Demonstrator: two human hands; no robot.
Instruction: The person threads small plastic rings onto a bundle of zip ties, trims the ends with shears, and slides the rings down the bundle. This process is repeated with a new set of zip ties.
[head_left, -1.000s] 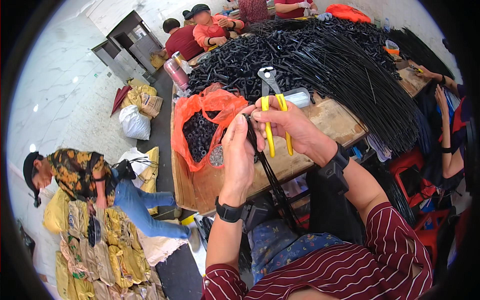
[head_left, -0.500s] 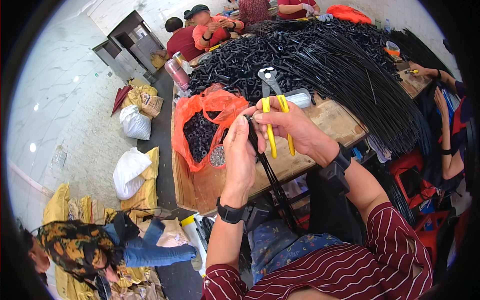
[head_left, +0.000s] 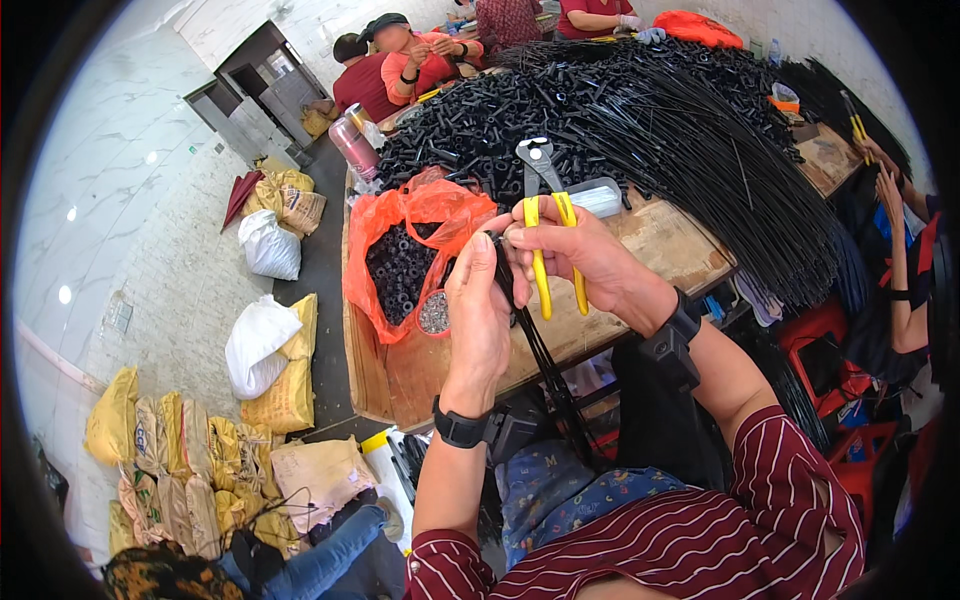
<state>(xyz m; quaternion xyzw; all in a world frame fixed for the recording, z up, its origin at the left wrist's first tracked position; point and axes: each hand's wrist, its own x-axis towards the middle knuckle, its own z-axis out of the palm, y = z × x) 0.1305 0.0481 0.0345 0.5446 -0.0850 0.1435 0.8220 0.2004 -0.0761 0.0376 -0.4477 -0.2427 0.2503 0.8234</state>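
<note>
My left hand [head_left: 478, 305] is closed round the upper ends of several thin black cables [head_left: 540, 350], which hang down over the table edge toward my lap. My right hand [head_left: 598, 255] has yellow-handled pliers [head_left: 541, 175] hooked in its fingers, jaws pointing away from me. Its thumb and forefinger pinch at the cable ends beside my left fingertips; any small piece between them is too small to make out. Left of my hands, a red plastic bag [head_left: 362, 290] lies open with black ring-like parts [head_left: 393, 268] inside. Next to it stands a small tub of metal bits [head_left: 434, 312].
A wooden table [head_left: 660, 245] carries a heap of black tubular parts [head_left: 450, 130] and a long bundle of black cables [head_left: 720, 170]. Behind the pliers sits a clear plastic box [head_left: 597, 198]. Sacks [head_left: 190, 440] line the floor at left. Co-workers sit at the far side and right.
My hands and the pliers stay almost in place. At the right, a co-worker's hand has raised another pair of yellow-handled pliers. The person at lower left has moved down, mostly out of view.
</note>
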